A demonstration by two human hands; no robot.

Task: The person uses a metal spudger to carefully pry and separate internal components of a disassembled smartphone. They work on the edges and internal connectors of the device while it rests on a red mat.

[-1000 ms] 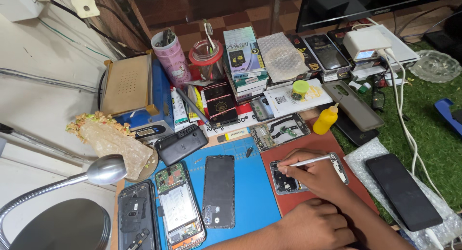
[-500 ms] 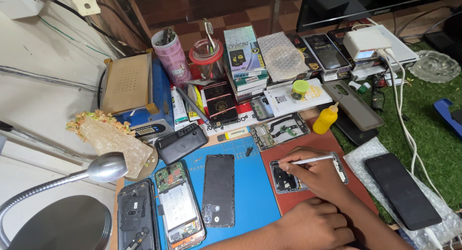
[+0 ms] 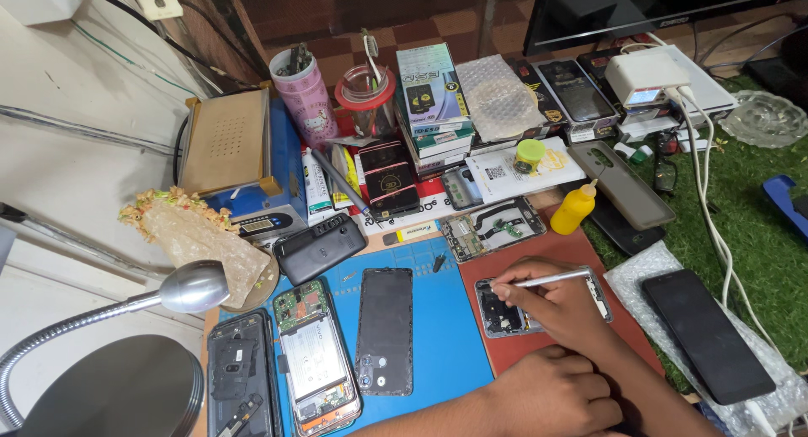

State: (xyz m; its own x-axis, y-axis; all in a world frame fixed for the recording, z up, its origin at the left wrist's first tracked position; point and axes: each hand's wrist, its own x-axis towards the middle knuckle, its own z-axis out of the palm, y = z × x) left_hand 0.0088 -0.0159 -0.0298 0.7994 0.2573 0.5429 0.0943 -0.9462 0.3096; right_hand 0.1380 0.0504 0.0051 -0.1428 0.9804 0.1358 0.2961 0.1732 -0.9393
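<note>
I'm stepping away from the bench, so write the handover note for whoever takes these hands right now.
Right hand: grips a silver tool, tip on the opened phone frame on the red mat.
Left hand: closed, resting at the mat's near edge below the frame; holds nothing visible.
Done: frame's inside is exposed.
Left: work at the tool tip unfinished; a black back cover and an opened phone lie on the blue mat.
</note>
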